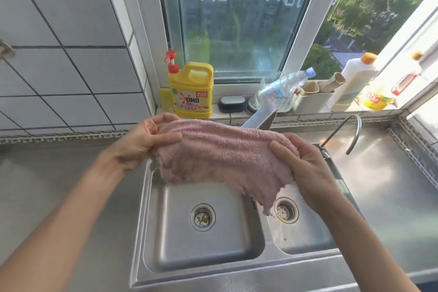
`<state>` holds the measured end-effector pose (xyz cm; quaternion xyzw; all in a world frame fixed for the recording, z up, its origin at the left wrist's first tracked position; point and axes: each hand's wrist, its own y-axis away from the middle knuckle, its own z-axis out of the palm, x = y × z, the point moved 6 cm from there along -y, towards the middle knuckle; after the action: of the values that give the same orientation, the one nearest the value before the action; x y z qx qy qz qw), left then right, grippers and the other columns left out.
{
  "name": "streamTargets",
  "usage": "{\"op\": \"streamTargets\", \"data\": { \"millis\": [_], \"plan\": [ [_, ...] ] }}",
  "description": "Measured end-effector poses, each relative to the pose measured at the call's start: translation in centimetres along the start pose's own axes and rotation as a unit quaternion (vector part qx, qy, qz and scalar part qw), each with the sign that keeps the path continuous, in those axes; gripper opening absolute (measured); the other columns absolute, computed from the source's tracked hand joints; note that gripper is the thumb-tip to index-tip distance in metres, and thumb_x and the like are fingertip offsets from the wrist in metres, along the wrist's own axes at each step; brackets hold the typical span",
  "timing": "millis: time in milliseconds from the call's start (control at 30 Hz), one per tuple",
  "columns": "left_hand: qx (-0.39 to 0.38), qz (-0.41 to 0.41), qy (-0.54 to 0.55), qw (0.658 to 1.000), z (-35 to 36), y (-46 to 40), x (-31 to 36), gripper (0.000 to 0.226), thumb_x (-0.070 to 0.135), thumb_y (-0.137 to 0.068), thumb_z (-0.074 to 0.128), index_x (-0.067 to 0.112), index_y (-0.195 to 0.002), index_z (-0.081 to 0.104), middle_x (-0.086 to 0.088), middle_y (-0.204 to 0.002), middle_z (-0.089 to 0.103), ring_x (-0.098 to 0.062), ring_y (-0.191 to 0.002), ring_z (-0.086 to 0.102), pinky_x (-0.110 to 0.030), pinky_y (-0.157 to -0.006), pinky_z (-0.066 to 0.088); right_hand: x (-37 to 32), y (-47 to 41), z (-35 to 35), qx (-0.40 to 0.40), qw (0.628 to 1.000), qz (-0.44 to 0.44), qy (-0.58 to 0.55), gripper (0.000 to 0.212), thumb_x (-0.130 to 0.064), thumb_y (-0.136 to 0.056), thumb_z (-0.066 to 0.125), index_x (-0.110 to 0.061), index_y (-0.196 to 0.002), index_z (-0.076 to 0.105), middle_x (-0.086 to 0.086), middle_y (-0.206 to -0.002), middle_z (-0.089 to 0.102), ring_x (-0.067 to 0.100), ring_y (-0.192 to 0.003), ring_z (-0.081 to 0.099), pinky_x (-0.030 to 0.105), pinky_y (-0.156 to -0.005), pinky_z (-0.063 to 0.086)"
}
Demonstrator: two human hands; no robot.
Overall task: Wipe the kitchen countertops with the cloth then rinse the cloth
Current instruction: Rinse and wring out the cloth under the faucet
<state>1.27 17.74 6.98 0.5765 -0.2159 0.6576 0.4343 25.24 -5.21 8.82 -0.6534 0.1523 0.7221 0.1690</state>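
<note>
Cloth (225, 156) held stretched over the double sink (142, 220), just below the faucet (260, 118); no water seen running. Judged past the wiping, rinse not yet begun. Left hand (144, 142) pinched one end, thumb on top, fingers curled behind. Long axis ran left to right, sagging toward the right basin. Right hand (305, 168) gripped the other end, fingers curled round it.

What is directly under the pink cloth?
Under the pink cloth, held by left hand and right hand, lies the double sink. Its divider and the faucet spout are partly covered.
</note>
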Motion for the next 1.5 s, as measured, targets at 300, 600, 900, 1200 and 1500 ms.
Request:
{"op": "streamTargets", "data": {
  "millis": [300, 600, 900, 1200, 1500],
  "plan": [
    [0.021, -0.051, -0.115, 0.992, 3.7, -10.6, 3.7, 0.057, 0.020, -0.065, 0.095, 0.017, -0.118, 0.072, -0.012, -0.129, 0.071, -0.025, -0.110, 0.073, -0.032, -0.082, 0.064, 2.6, -2.8, -5.3, 0.155, 0.986, 0.058, -0.018, 0.025, -0.039, -0.093, 0.076, -0.017, -0.106, 0.080, 0.020, -0.109, 0.077, 0.031, -0.099, 0.071, 0.047, -0.092, 0.056],
    [0.139, 0.065, -0.382, 0.911, 5.6, -10.9, 1.8, 0.046, 0.027, -0.078, 0.091, 0.018, -0.116, 0.067, 0.003, -0.121, 0.070, -0.013, -0.114, 0.064, -0.034, -0.103, 0.052, 5.2, -3.8, -6.4, 0.094, 0.965, 0.105, 0.222, 0.021, -0.038, -0.096, 0.073, -0.022, -0.109, 0.078, -0.001, -0.100, 0.080, 0.016, -0.095, 0.076, 0.034, -0.085, 0.063],
    [0.160, 0.181, -0.527, 0.815, 11.5, -3.8, 0.5, 0.037, 0.070, -0.081, 0.068, 0.035, -0.093, 0.065, 0.021, -0.090, 0.064, 0.004, -0.088, 0.060, -0.011, -0.071, 0.045, -1.5, -9.3, -1.4, 0.077, 0.897, -0.057, 0.431, 0.035, -0.048, -0.099, 0.065, -0.017, -0.115, 0.068, -0.005, -0.091, 0.067, 0.011, -0.085, 0.064, 0.031, -0.078, 0.055],
    [0.205, 0.248, -0.560, 0.764, 12.6, -3.0, 0.9, 0.019, 0.047, -0.092, 0.069, 0.029, -0.089, 0.069, 0.015, -0.089, 0.062, -0.007, -0.086, 0.058, -0.029, -0.076, 0.052, -2.4, -11.0, -2.3, 0.094, 0.902, -0.078, 0.413, 0.021, -0.029, -0.095, 0.075, -0.019, -0.082, 0.063, -0.006, -0.077, 0.057, 0.004, -0.070, 0.048, 0.020, -0.064, 0.037],
    [0.202, 0.204, -0.489, 0.824, 11.7, -3.1, -0.2, 0.013, 0.046, -0.091, 0.074, 0.034, -0.094, 0.070, 0.020, -0.092, 0.065, 0.002, -0.087, 0.063, -0.017, -0.075, 0.051, -0.8, -10.4, -3.0, 0.086, 0.921, -0.039, 0.377, 0.024, -0.041, -0.098, 0.069, -0.018, -0.096, 0.064, -0.008, -0.084, 0.063, 0.002, -0.073, 0.055, 0.013, -0.063, 0.042]
  ]
}}
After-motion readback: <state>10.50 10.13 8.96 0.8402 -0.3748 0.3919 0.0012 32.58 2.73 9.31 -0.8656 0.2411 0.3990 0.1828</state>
